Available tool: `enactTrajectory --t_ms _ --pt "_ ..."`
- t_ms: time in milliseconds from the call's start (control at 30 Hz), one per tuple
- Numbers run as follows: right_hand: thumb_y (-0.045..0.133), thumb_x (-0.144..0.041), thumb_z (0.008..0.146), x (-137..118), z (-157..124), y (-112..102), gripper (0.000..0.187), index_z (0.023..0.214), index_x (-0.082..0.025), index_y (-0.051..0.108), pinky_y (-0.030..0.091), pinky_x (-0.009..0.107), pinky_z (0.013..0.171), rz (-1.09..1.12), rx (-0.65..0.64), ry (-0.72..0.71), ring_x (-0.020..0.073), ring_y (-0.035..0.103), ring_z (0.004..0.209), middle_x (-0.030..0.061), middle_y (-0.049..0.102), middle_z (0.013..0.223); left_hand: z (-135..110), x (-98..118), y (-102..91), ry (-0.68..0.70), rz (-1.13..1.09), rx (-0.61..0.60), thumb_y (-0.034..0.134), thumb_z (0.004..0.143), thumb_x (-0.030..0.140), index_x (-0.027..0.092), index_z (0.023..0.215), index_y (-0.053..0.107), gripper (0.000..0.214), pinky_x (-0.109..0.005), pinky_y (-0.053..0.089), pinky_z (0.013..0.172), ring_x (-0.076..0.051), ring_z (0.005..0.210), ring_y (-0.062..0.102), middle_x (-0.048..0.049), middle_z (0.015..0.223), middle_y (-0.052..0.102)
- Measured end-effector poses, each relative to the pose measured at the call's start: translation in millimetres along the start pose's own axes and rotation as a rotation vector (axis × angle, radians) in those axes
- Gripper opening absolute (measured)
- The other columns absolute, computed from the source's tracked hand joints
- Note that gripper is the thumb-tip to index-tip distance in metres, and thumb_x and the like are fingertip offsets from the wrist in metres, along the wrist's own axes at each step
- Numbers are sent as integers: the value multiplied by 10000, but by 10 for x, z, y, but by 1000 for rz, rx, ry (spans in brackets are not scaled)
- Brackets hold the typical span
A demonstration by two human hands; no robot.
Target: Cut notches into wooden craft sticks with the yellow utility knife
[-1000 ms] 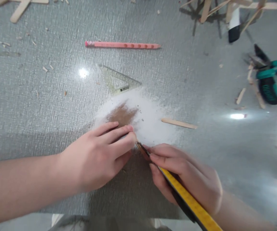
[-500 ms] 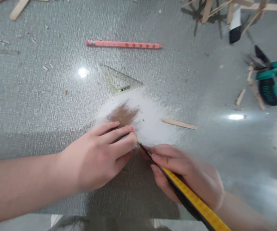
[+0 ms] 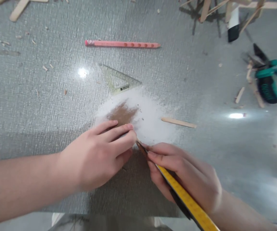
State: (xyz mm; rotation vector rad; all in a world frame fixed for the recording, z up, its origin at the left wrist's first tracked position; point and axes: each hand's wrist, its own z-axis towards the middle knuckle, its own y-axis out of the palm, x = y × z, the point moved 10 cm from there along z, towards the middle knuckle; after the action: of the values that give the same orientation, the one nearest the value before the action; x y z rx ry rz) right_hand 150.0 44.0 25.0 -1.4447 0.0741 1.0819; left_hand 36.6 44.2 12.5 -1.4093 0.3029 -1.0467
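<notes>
My right hand is closed around a yellow and black utility knife, held on a slant with its tip pointing up and left. The tip meets the fingertips of my left hand, where a small tan end of a wooden stick shows. My left fingers are bent together over that stick, and most of it is hidden beneath them. Just beyond my left fingers lies a brown smudge within a bright white patch on the table. A loose craft stick rests right of the patch.
A clear set square and a pink pencil lie farther back on the textured grey table. Teal-handled pliers sit at the right beside wood scraps. More sticks are at the top left, with a stick construction at top right.
My right hand and the knife have shifted slightly left and up. My left hand stays almost in place, its fingers still bent over the stick.
</notes>
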Motion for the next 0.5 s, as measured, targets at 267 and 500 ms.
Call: enactTrajectory --t_ms 267,500 --pt "614 -64 884 64 24 -38 314 1148 -233 631 649 263 579 95 6 -73 191 773 758 63 768 940 -39 -34 54 40 -20 -25 490 1019 204 115 1114 704 250 -459 484 1148 -283 1305 609 -96 1310 676" --pt "627 -92 882 237 -82 -184 340 1208 -182 664 656 350 828 179 108 -21 222 755 990 100 754 1134 -59 -26 78 113 -62 -58 439 1039 190 112 1223 655 294 -490 331 1256 -285 1463 447 -90 1467 588"
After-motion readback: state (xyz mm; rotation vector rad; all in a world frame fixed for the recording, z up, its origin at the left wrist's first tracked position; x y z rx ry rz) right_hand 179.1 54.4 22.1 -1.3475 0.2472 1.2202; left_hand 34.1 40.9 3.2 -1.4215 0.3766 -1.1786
